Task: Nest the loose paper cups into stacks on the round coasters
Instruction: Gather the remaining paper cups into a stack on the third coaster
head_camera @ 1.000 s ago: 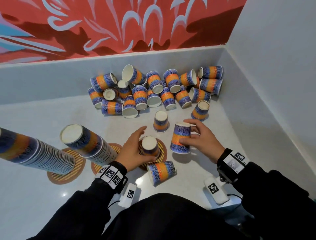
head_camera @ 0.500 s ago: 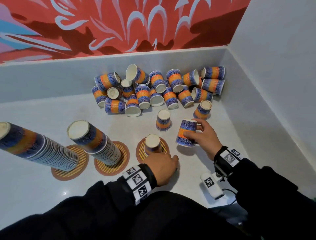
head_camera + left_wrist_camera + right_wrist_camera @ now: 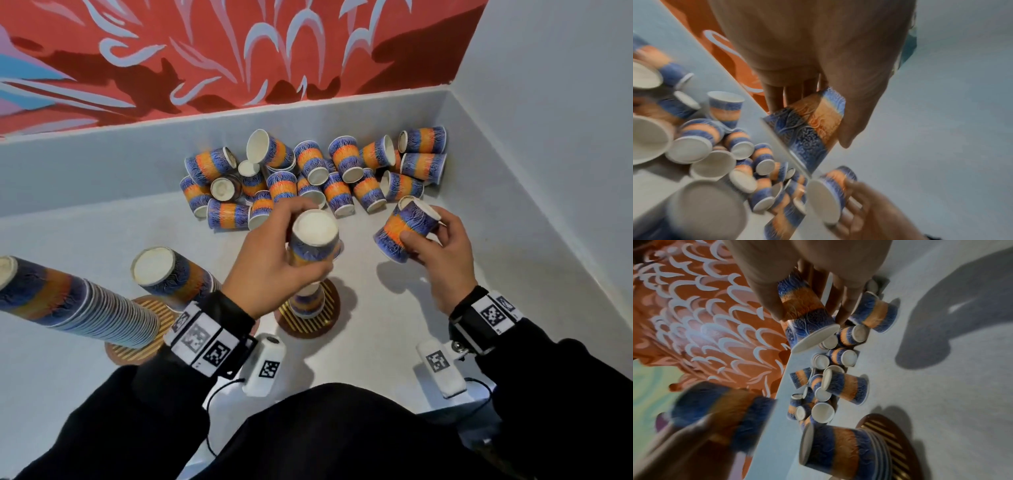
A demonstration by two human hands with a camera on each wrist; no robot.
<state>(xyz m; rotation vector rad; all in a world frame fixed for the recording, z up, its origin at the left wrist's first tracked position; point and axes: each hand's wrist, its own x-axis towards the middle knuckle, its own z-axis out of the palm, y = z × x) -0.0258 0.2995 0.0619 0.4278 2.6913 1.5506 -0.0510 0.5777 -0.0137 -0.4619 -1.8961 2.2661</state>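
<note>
My left hand grips an upside-down blue-and-orange paper cup in the air, right above a single inverted cup on the right-most round coaster. In the left wrist view the fingers wrap that cup. My right hand holds a second cup, tilted and off the table, to the right; the right wrist view has this cup between thumb and fingers. A pile of loose cups lies against the back wall.
Two tall leaning stacks stand on coasters at the left. Grey walls close the back and right sides. Two white tagged blocks lie near the front edge by my wrists.
My left hand took the cup that lay on its side near the front and raised it over the coaster's cup. My right hand lifted its cup off the table and tilted it.
</note>
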